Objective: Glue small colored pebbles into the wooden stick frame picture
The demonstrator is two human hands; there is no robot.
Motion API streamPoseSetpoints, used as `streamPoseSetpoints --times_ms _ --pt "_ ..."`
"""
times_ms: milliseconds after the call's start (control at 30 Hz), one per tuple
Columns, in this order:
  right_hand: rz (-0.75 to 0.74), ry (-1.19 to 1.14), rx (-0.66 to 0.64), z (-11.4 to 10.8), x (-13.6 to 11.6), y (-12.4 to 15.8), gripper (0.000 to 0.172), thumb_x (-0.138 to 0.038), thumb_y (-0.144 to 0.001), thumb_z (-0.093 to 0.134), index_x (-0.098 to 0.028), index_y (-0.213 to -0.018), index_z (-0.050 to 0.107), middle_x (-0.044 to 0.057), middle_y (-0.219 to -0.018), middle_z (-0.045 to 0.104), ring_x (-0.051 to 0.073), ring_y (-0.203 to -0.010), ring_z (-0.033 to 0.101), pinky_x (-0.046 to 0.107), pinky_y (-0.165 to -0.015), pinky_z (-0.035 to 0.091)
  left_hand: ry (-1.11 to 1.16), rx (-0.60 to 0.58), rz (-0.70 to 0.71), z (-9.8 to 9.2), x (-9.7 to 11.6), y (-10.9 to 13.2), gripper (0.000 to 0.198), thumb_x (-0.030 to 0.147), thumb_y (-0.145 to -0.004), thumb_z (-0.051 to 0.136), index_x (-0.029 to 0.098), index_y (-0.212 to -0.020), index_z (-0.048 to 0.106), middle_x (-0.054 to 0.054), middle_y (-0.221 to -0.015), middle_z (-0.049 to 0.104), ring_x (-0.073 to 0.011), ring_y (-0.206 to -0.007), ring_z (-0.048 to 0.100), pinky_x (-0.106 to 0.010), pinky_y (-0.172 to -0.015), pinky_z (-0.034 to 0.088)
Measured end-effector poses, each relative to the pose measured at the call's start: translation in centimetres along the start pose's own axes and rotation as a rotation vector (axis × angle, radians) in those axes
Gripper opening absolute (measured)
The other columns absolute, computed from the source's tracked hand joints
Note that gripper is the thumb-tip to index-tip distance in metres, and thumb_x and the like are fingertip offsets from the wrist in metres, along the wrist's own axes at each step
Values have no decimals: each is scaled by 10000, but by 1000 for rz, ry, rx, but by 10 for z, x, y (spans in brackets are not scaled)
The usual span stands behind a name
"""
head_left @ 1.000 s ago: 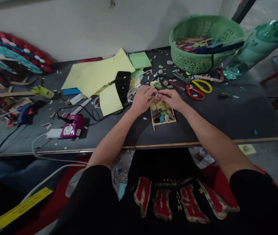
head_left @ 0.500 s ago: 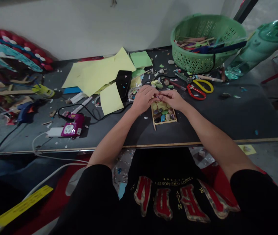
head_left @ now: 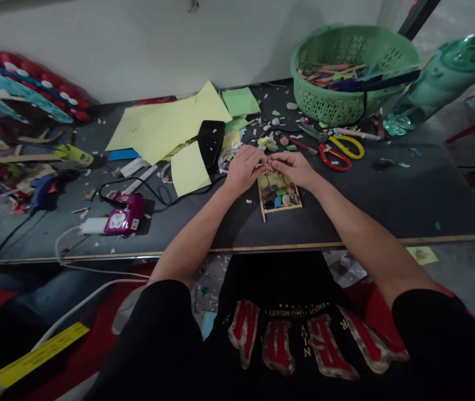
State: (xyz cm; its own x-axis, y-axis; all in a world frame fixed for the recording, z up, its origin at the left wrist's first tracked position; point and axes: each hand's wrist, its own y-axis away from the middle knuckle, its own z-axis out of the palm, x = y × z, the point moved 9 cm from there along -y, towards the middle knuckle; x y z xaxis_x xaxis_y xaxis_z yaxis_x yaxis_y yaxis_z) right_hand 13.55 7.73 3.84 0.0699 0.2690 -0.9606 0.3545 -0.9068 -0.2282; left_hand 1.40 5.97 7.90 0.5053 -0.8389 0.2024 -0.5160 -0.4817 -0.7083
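Both hands meet over the far part of a small wooden-edged frame (head_left: pixel 284 208). Coloured pebbles (head_left: pixel 280 195) fill its near half, and thin dark lines run over the yellowish part above them. My left hand (head_left: pixel 242 168) is closed, its fingertips pinched at the frame's upper edge. From the other side my right hand (head_left: pixel 294 168) is closed too, thumb and fingers together at the same spot. A tiny pinkish-purple bit shows between the fingertips; its kind cannot be made out. The frame's far edge is hidden behind the fingers.
Beyond the hands lie red-handled and yellow-handled scissors (head_left: pixel 334 157), a black phone-like object (head_left: pixel 211 142) and yellow paper sheets (head_left: pixel 157 125). A green basket (head_left: pixel 324 103) and a bottle (head_left: pixel 433 83) stand at back right. Left are a purple power adapter (head_left: pixel 125 214) with cords and a blue glue gun (head_left: pixel 47 189).
The hands stay at the same spot, with only small finger shifts. At lower left, a red patch beside the yellow tag shows larger now.
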Motion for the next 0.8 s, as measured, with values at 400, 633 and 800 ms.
streamPoseSetpoints --times_ms 400,633,800 --pt "-34 -168 -2 -1 -4 -1 546 -640 -756 736 -187 -1049 650 6 -846 640 102 -679 540 252 -683 491 -42 -11 -9 -1 3 0 362 515 -980 460 193 -847 557 -72 -863 641 -214 -905 607 -367 -828 472" --pt "-23 -150 44 -6 -4 -1 525 -666 -774 703 -229 -1054 626 24 -962 651 120 -725 564 265 -676 501 -69 -20 -37 -1 2 1 379 518 -993 429 198 -835 556 -74 -845 633 -217 -900 613 -366 -825 476" --pt "-29 -218 119 -16 -5 -1 538 -661 -761 719 -237 -1077 622 49 -1097 690 117 -735 576 264 -663 513 -133 44 -57 -10 3 -1 325 459 -1001 450 195 -880 598 -71 -851 650 -208 -899 623 -365 -837 497"
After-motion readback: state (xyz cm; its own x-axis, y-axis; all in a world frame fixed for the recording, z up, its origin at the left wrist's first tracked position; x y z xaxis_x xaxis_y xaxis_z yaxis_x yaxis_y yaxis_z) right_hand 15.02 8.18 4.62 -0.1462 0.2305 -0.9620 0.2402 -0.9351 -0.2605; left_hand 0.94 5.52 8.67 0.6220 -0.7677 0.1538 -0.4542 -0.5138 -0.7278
